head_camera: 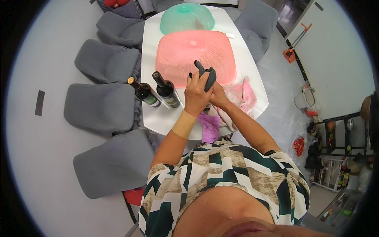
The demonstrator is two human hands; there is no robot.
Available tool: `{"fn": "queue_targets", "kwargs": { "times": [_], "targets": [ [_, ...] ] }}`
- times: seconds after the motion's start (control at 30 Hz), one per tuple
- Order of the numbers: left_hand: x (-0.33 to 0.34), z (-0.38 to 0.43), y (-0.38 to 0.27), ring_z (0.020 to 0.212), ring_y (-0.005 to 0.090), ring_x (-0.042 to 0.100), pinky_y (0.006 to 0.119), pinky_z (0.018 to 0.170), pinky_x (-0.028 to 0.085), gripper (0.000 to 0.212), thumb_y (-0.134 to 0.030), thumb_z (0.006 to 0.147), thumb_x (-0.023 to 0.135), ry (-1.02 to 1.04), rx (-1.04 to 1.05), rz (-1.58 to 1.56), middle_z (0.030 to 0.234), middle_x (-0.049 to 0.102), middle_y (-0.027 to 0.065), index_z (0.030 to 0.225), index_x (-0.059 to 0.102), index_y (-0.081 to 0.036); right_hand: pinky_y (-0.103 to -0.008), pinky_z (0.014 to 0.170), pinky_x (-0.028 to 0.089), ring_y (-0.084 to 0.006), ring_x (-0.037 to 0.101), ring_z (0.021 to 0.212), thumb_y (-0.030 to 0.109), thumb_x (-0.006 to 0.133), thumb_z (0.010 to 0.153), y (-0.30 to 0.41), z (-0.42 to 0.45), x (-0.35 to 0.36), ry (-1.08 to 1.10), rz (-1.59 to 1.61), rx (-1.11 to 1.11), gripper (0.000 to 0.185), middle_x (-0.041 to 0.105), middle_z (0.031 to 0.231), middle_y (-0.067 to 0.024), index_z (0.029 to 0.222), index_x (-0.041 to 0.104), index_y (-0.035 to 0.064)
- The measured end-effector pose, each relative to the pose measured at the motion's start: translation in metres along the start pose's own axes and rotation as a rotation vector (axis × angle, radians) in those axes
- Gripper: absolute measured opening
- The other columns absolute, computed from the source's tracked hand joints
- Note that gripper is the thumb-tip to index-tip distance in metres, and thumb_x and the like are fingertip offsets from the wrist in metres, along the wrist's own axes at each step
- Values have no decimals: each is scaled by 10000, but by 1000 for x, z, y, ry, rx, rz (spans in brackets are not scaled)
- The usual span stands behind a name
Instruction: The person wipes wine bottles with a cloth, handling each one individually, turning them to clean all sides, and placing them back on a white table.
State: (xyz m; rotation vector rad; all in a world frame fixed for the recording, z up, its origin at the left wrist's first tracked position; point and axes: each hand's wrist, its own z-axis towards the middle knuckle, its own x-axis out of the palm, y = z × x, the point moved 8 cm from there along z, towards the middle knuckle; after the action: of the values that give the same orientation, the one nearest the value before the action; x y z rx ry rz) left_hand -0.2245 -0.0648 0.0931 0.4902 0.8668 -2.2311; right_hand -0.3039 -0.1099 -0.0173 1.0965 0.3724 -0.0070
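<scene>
My left hand (197,91), with a tan band round its wrist, grips a dark grey two-pronged tool (209,79), perhaps a bottle opener. Close against it is my right hand (219,94), its fingers mostly hidden; I cannot tell what they hold. Part of a dark object shows below both hands, too covered to name. Left of them, two dark glass wine bottles stand upright on the white table: one with a gold top (146,93), the other with a dark top (168,91). A purple cloth (210,127) hangs over the near table edge, beside a pink and white cloth (244,96).
A pink plastic food cover (195,56) lies beyond my hands on the white table (161,120), with a green one (187,18) behind it. Grey covered chairs (100,108) line the left side; another chair (254,29) stands at the far right. A rack (330,171) stands at right.
</scene>
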Motion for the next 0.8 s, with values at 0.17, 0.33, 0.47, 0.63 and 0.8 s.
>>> {"fn": "queue_targets", "kwargs": {
  "times": [0.17,0.33,0.47,0.63,0.8],
  "targets": [
    [1,5,21,811,273,535,345,704,437,314,-63,673,654,163,-85,-304,897,552,105,980,591,-81,-315,797,429,-231,543,919,96,569,706,-4,-2,2,74,53,108,390,543,978,-144,1072,478,-1],
    [15,-12,51,844,161,545,281,759,434,326,-38,696,630,170,-292,-697,900,560,48,1017,571,-54,-312,826,425,-227,544,943,103,574,705,-3,-5,5,68,119,142,425,546,1015,-140,1105,474,-3],
    [28,-43,75,880,148,557,262,786,442,328,-67,755,612,10,-561,-909,951,580,58,1069,537,-14,-310,836,419,-230,542,945,123,580,715,-7,-3,5,99,74,67,436,555,1002,-135,1119,472,0],
    [27,-53,85,940,147,550,259,824,447,304,-99,838,534,-81,-816,-1256,1048,576,104,1113,512,27,-312,863,403,-207,527,968,134,612,721,-9,-3,3,159,105,133,443,553,1018,-120,1124,471,13],
    [17,-24,36,967,161,486,289,880,383,534,-133,734,585,173,-488,-1023,1056,507,76,1209,401,25,-318,902,376,-187,483,1044,185,667,712,-4,-5,-2,102,239,83,591,509,1104,-99,1212,390,36]
  ]
}}
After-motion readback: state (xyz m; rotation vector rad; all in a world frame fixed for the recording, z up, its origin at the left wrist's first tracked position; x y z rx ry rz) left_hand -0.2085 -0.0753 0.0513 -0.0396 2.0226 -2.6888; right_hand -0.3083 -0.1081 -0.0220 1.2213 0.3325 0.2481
